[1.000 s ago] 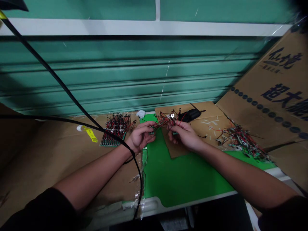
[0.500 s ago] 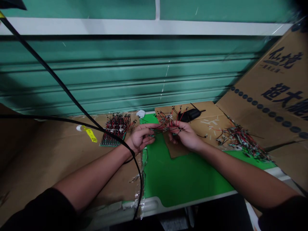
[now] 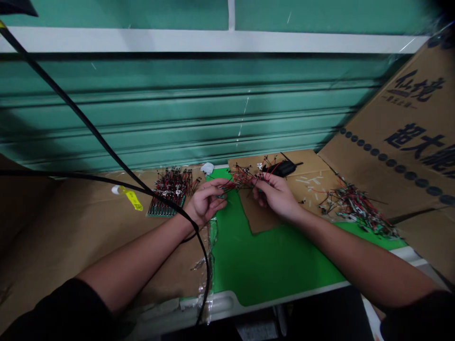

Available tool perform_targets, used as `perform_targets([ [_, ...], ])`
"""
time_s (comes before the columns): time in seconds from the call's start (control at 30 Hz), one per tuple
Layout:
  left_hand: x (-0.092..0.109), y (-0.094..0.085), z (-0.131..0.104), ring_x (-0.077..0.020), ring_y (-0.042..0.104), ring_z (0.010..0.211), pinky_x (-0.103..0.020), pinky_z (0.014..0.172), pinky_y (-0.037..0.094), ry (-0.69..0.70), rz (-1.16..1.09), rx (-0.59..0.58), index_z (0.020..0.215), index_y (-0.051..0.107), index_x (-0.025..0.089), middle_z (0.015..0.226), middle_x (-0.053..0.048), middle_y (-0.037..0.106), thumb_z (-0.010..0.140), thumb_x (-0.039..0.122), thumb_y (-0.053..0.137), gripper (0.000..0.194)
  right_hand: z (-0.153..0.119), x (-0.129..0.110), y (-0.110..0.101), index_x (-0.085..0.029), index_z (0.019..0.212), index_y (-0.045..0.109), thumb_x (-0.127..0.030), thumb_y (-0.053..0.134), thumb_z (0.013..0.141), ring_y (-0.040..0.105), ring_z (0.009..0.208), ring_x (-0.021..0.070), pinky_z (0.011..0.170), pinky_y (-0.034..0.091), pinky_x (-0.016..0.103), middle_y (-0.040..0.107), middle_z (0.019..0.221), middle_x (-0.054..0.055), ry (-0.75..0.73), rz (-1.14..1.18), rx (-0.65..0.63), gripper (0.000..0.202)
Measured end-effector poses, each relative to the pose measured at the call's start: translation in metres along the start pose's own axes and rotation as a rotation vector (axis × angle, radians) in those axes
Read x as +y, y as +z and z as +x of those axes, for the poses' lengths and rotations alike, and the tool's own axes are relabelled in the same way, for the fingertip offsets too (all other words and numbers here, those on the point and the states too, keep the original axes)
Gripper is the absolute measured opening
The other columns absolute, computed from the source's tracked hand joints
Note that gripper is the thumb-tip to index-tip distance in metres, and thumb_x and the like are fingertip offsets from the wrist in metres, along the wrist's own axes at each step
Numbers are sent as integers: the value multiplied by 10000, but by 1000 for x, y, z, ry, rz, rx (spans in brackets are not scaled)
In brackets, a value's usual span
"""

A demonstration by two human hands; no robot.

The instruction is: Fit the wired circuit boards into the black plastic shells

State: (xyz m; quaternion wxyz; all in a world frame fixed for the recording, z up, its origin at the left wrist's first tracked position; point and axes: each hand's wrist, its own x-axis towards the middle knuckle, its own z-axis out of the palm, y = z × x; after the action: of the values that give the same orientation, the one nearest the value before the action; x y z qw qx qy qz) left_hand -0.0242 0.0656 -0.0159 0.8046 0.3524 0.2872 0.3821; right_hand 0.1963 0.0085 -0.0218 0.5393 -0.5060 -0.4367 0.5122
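Left hand (image 3: 208,202) has thumb and fingertips pinched on left end of red-black wire cluster (image 3: 241,175); right hand (image 3: 277,196) has thumb and fingers clamped on its right part; cluster sits between hands, over green tabletop (image 3: 270,265) and cardboard piece (image 3: 261,219); wired circuit board (image 3: 164,208) left of left hand; wire pile (image 3: 359,208) well off right; black object (image 3: 285,168) just behind right hand.

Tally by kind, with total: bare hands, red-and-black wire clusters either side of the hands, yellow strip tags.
Bare hands: 2 (left hand, right hand)
Red-and-black wire clusters: 2 (left cluster, right cluster)
Yellow strip tag: 1
Total: 5, leaving out tangled wires between the hands.
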Motion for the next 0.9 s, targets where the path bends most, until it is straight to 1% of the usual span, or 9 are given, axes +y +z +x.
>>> perform_targets([
  [0.1,-1,-2,0,-27,318,349,-196,407,280,-25,1,-28,909,779,156,625,41,639,613,91,795,303,5,-3,-6,-225,920,640,-504,802,849,485,416,105,391,340,233,638,603,-42,-17,26,71,331],
  [0.2,-4,-6,0,-27,347,341,-219,424,337,-84,75,-128,906,772,142,711,-11,720,640,126,819,270,8,-5,-11,-231,942,645,-500,829,811,499,438,105,393,340,235,655,651,-36,-10,107,95,352],
  [0.27,-6,-8,1,-32,358,336,-231,421,335,-111,121,-194,910,779,130,751,-56,757,658,157,832,259,9,-8,-13,-231,926,648,-488,838,788,504,464,108,396,328,234,658,671,-29,4,163,97,348],
  [0.3,-7,-9,1,-34,359,338,-234,420,327,-112,133,-209,921,787,128,755,-67,763,665,166,837,264,9,-9,-14,-228,917,655,-474,842,776,507,478,110,396,319,233,658,676,-25,14,177,94,339],
  [0.4,-9,-11,1,-39,347,346,-236,433,316,-99,149,-195,952,809,124,669,-43,716,677,172,844,281,9,-10,-16,-214,878,680,-444,850,739,511,516,116,395,298,230,661,699,-11,33,177,78,318],
  [0.53,-10,-10,-1,-52,335,344,-245,446,323,-99,186,-182,936,826,127,545,6,605,668,175,843,272,9,-9,-16,-218,867,687,-440,856,742,513,543,116,419,332,223,654,713,-15,22,176,79,305],
  [0.67,-11,-10,-1,-61,302,345,-233,449,297,-63,198,-181,927,841,150,441,56,475,687,202,835,246,10,-10,-18,-221,857,683,-426,867,726,486,542,109,426,315,217,651,723,-16,6,164,64,305],
  [0.83,-12,-10,-1,-62,298,350,-237,450,312,-48,203,-184,937,855,144,424,56,460,691,203,828,254,9,-11,-19,-221,819,667,-399,845,739,438,510,102,444,282,228,587,649,-39,-10,138,21,264],
  [0.9,-13,-10,-1,-62,309,351,-237,454,325,-43,212,-187,978,856,137,433,52,486,697,200,823,291,10,-8,-19,-220,816,665,-403,841,756,418,493,99,453,264,234,557,609,-50,-5,129,-5,261],
])
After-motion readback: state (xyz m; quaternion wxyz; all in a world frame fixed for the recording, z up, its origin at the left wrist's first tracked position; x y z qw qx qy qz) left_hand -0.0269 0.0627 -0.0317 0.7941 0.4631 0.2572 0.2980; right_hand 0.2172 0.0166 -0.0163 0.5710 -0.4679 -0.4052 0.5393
